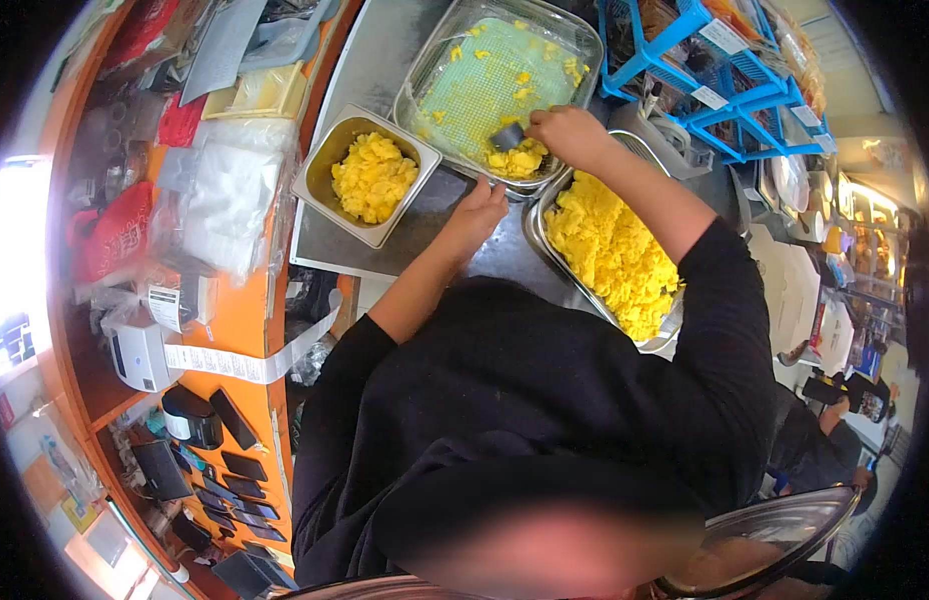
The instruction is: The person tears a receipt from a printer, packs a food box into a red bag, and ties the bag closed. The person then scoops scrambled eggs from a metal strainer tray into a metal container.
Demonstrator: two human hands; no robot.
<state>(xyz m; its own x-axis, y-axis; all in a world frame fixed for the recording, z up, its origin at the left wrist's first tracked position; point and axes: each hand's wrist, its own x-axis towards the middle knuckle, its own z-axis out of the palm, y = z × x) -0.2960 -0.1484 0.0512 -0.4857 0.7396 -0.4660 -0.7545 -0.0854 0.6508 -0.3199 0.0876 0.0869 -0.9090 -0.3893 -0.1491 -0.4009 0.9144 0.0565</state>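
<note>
My right hand (570,135) grips a small grey scoop (507,137) over the near right corner of a wide tray (410,90) with a pale green mesh bottom. A little heap of yellow scrambled egg (518,161) lies under the scoop, and small bits are scattered over the mesh. At the tray's near rim, my left hand (475,213) holds the edge with its fingertips; part of the grip is hidden. Left of it stands a square metal pan (385,232) holding scrambled egg (375,177). Under my right forearm, a long metal pan (575,280) is full of scrambled egg (615,250).
Blue plastic baskets (675,50) with packets stand at the back right. Along the left, an orange shelf (250,330) carries plastic bags (230,200), a receipt printer (135,355) with a long paper strip and several phones (245,465). Another person (815,445) is at the far right.
</note>
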